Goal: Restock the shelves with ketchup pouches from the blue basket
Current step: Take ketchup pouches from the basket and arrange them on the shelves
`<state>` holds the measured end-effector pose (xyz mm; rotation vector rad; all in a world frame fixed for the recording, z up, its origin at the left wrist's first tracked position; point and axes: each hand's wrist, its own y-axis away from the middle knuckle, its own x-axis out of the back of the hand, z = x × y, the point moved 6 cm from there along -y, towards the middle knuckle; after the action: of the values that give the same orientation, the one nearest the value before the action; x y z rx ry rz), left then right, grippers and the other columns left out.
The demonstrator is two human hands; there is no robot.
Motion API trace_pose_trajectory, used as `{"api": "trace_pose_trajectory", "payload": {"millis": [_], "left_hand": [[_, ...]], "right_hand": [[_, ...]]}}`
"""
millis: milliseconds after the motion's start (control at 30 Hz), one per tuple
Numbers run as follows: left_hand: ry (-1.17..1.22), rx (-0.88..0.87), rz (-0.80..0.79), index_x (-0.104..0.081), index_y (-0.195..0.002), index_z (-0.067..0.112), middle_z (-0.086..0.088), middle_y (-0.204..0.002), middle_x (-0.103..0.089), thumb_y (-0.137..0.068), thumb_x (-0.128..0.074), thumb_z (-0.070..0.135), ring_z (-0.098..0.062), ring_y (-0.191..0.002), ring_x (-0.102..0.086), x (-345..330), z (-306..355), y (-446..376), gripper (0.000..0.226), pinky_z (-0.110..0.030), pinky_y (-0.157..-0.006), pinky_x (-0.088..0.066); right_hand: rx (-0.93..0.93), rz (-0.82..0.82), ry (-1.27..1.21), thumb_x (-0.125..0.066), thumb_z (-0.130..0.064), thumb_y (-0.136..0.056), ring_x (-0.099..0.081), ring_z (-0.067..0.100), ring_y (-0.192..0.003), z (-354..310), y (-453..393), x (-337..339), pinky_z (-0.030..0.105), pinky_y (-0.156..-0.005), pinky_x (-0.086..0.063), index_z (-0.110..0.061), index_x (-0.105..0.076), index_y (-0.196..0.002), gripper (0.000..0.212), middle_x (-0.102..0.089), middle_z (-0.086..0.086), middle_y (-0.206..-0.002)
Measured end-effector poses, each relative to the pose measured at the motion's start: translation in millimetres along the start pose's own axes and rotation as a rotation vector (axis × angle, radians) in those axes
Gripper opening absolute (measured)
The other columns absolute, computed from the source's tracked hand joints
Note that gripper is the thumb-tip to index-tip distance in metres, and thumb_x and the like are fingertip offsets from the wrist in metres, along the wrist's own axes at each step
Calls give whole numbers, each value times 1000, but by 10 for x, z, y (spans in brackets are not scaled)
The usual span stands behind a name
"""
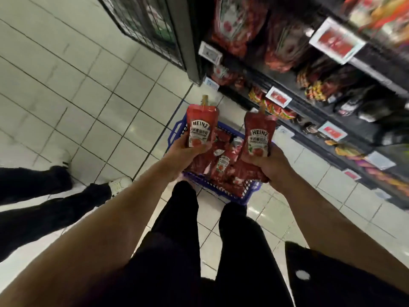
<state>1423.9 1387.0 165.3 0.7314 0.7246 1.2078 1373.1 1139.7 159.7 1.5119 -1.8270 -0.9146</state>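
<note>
Blue plastic basket [247, 193] sits on the tiled floor beside dark shelves [332, 120], holding a heap of red ketchup pouches [223, 167]. Above it, the left hand [186, 151] grips one red spouted pouch [200, 127] upright, and the right hand [269, 165] grips another [259, 136]. Both white labels read "HEINZ" over smaller print.

shelves [309, 89] crowded with packets, tiled floor [77, 96] open leftward
</note>
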Motion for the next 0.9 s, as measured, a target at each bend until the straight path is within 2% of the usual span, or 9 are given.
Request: {"api": "trace_pose_trajectory", "payload": {"millis": [100, 200, 267, 367, 500, 600, 667, 767, 900], "left_hand": [[117, -56, -85, -56, -136, 10, -20, -121, -70, -102, -56, 35, -37, -111, -68, -81, 633, 509, 42, -54, -98, -54], [153, -180, -160, -52, -140, 9, -21, -128, -66, -106, -47, 28, -38, -115, -65, -119, 1241, 997, 39, -51, -100, -53], [170, -269, -182, -59, -134, 13, -19, -127, -68, -104, -51, 19, -36, -111, -67, -127, 1625, 1301, 32, -48, -93, -58], [134, -399, -207, -74, -115, 23, -14, -117, -73, -94, -67, 18, -29, -100, -73, -136, 2193, 1681, 22, -38, -77, -60], [29, -486, -286, -72, -116, 27, -13, -117, -73, -80, -81, 44, -29, -102, -73, -125, 2826, 2007, 41, -39, -77, -59], [0, -551, -412, -66, -125, 24, -18, -122, -70, -85, -81, 40, -37, -110, -70, -165, 3198, 2158, 46, -42, -82, -59], [-58, -611, -468, -64, -127, 23, -21, -123, -69, -83, -85, 32, -39, -110, -69, -218, 3389, 2281, 50, -41, -84, -59], [-142, -679, -478, -68, -121, 23, -21, -117, -71, -68, -94, 31, -38, -105, -71, -348, 3608, 2445, 60, -38, -83, -59], [-118, -709, -466, -75, -109, 26, -20, -109, -74, -52, -97, 30, -33, -96, -73, -547, 3810, 2569, 61, -36, -78, -60]], "right_hand": [[139, -34, 26, -94, -11, -57, -75, 28, -93, -715, 558, 25, 39, -75, -62, -14, -66, -114, 63, -77, 9, -103], [270, -29, -34, -92, -27, -67, -74, 28, -89, -1314, 1117, -27, 40, -76, -61, -21, -70, -111, 49, -77, 10, -102], [315, -10, -137, -81, -39, -75, -74, 27, -84, -1634, 1447, -80, 41, -74, -60, -25, -73, -107, 36, -77, 11, -101], [402, 33, -183, -75, -39, -80, -75, 27, -79, -2074, 1884, -141, 38, -67, -60, -13, -70, -115, 44, -77, 15, -101], [603, 91, -112, -78, -46, -83, -75, 36, -91, -2672, 2462, -206, 52, -81, -61, -21, -73, -106, 35, -77, 15, -103], [751, 155, -80, -77, -54, -82, -75, 32, -91, -3053, 2850, -245, 55, -86, -59, -28, -72, -105, 35, -78, 9, -101], [802, 199, -96, -78, -58, -77, -76, 27, -92, -3209, 3062, -247, 53, -86, -60, -34, -70, -106, 39, -78, 5, -102], [809, 212, -136, -82, -59, -73, -75, 24, -96, -3275, 3244, -216, 47, -88, -59, -38, -69, -110, 45, -77, 2, -106], [789, 282, -87, -80, -56, -69, -76, 14, -88, -3295, 3352, -61, 18, -72, -56, -26, -72, -108, 50, -79, -3, -95]]}}
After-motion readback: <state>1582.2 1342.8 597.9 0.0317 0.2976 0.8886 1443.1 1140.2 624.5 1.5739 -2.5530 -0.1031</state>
